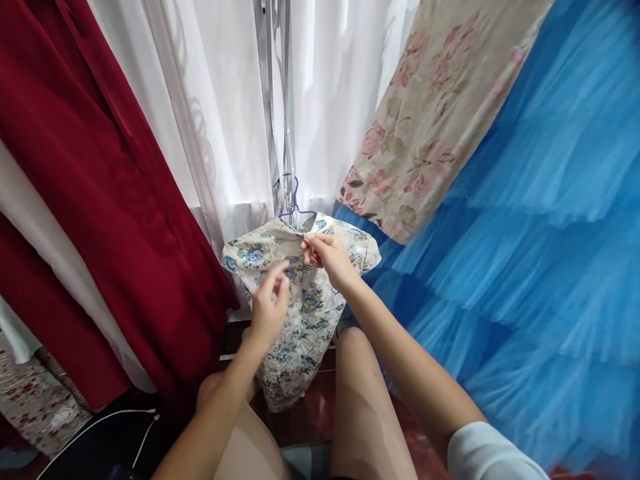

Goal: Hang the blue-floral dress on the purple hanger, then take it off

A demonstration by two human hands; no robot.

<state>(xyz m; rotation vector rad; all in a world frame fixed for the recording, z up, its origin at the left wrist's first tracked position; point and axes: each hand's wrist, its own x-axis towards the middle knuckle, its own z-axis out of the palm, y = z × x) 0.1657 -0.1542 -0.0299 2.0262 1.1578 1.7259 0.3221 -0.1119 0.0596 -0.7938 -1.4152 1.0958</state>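
A short-sleeved floral blouse, whitish with blue and yellow-green flowers, hangs in front of me on a purple hanger. My right hand pinches the blouse's front edge just below the neckline, thumb and index finger pressed together. Lower and to the left, my left hand is before the front of the blouse, its thumb and index finger apart and nothing seen between them. Whether its fingertips touch the cloth I cannot tell.
White curtains hang behind, with dark red cloth at left. A pink-flowered beige cloth and blue ruffled tulle hang at right. A white cable lies over something black at lower left. My knees flank the blouse.
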